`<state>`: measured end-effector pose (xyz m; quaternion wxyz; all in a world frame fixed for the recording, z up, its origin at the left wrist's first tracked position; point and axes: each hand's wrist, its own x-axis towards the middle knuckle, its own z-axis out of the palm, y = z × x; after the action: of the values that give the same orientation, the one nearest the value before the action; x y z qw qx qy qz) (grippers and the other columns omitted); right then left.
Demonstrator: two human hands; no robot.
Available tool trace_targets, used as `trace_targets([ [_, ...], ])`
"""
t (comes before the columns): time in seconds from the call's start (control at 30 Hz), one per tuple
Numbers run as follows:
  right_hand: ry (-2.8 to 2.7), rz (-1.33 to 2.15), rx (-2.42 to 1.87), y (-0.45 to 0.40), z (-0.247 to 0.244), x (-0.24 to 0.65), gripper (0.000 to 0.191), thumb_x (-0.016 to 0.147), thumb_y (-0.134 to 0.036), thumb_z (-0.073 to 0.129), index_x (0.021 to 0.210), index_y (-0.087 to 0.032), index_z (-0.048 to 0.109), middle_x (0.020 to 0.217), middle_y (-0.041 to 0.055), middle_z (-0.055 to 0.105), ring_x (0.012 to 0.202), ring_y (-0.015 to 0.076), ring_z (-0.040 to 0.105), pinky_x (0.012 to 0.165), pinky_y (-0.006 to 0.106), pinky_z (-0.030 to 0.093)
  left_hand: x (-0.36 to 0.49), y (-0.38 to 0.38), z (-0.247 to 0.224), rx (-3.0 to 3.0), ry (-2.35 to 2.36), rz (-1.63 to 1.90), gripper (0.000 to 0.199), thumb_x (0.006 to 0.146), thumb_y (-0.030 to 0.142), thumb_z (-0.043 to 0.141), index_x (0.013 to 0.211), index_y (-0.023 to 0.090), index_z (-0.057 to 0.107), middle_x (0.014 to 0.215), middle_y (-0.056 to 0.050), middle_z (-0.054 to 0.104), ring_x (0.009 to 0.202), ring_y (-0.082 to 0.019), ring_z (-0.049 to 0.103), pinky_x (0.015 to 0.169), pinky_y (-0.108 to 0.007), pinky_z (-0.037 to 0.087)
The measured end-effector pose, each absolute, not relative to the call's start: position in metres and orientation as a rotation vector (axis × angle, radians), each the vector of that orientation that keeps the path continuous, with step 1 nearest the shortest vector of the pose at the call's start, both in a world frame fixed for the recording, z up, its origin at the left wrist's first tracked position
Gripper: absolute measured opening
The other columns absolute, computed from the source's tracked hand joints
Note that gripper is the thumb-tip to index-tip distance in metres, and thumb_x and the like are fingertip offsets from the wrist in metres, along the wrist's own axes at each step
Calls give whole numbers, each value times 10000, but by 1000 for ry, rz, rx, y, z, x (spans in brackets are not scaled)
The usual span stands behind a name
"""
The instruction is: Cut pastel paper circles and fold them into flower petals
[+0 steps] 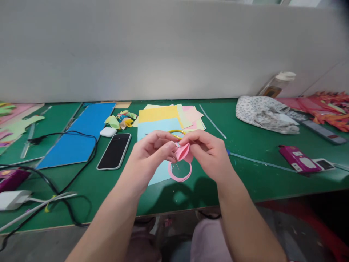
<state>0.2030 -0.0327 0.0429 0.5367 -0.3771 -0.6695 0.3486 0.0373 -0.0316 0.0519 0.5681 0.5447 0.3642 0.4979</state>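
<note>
A small folded pink paper piece (183,152) is pinched between my two hands above the table. My left hand (148,156) closes its thumb and fingers on the left side of the pink paper. On the right side, my right hand (208,151) grips it with thumb and forefinger. Just below them lies a pink ring (180,179), partly over a light blue sheet (159,173). Yellow scissor handles (176,131) show behind my fingers. Farther back are a yellow sheet (158,114) and pale pink and green sheets (193,115).
To the left lie a phone (114,151), a white case (108,131), small paper flowers (122,120), a blue board (79,136) and black cables (94,145). Rightward are a purple packet (300,159), a patterned cloth (265,114) and a bottle (276,85). A grey partition (174,51) stands behind.
</note>
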Motion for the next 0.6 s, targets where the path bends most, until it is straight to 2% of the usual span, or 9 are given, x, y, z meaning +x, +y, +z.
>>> trace_targets([
  [0.1,-1676,693,-881,-34,41,200,265,834,-82,482,847,-268,671,844,-38,695,753,120,636,663,253,510,40,-32,51,1286,940,1142,282,729,266,752,981,232,630,765,20,682,615,-103,646,542,-190,519],
  [0.2,-1694,615,-900,-36,41,197,235,874,-131,497,943,-285,661,895,-30,695,792,130,645,705,272,526,43,-34,51,1300,986,1177,401,698,230,765,1067,254,609,838,10,687,631,-108,657,527,-193,516],
  [0.27,-1636,643,-930,-37,41,196,212,890,-170,515,1004,-292,644,901,-27,690,769,127,652,684,268,535,46,-35,52,1302,989,1249,388,693,207,758,1052,251,616,823,10,684,621,-111,659,550,-211,532],
  [0.37,-1541,778,-919,-38,43,194,143,915,-242,536,1002,-288,640,840,-30,686,703,116,656,638,254,538,50,-37,54,1296,1017,1385,352,686,177,754,1009,241,630,776,19,683,606,-113,658,565,-224,545],
  [0.47,-1496,895,-891,-39,45,193,138,867,-306,640,1005,-293,639,820,-36,683,743,125,668,668,260,553,53,-39,55,1306,1024,1528,339,694,150,747,1000,248,638,751,34,684,651,-106,665,612,-217,553],
  [0.53,-1487,867,-916,-39,46,193,205,806,-295,717,997,-296,645,859,-36,688,797,137,674,689,266,561,54,-40,54,1320,1012,1591,324,705,136,736,996,252,652,735,41,681,678,-103,665,664,-223,558],
  [0.6,-1479,783,-933,-40,47,193,180,792,-253,732,952,-292,661,886,-36,695,807,139,677,693,271,566,54,-41,54,1348,1023,1598,257,719,139,724,952,241,685,753,29,697,707,-113,672,705,-241,564],
])
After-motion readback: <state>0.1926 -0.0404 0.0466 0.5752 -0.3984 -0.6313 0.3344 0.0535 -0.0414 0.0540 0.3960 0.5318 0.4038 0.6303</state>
